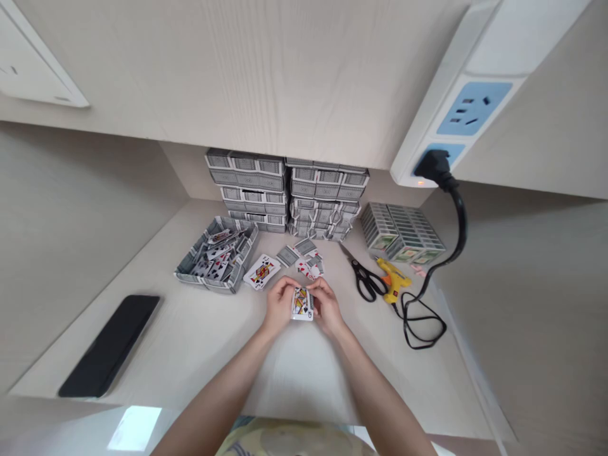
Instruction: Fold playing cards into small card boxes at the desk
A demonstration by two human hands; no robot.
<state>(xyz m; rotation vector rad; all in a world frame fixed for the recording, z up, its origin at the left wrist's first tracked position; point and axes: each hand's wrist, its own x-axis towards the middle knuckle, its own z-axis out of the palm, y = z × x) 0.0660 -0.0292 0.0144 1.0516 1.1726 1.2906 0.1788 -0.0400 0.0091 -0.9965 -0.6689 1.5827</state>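
Between my two hands is a playing card (pixel 303 304), a queen with its face up; whether more cards lie under it I cannot tell. My left hand (pixel 280 304) grips its left side, fingers closed. On the opposite edge, my right hand (pixel 325 305) pinches the card with thumb and fingers. Just beyond my hands lie loose cards (pixel 287 256), some face down, some face up and overlapping. A pile of cards with a jack on top (pixel 262 272) rests left of them. Further left stands a box folded from cards (pixel 232 283), holding many loose cards.
Stacked card-built boxes (pixel 254 179) rise at the back. To the right are black-handled scissors (pixel 365 278), a yellow glue gun (pixel 396 278) with its cord, and packed card decks (pixel 403 234). A black phone (pixel 111 345) lies left. A plugged power strip (pixel 456 107) hangs above.
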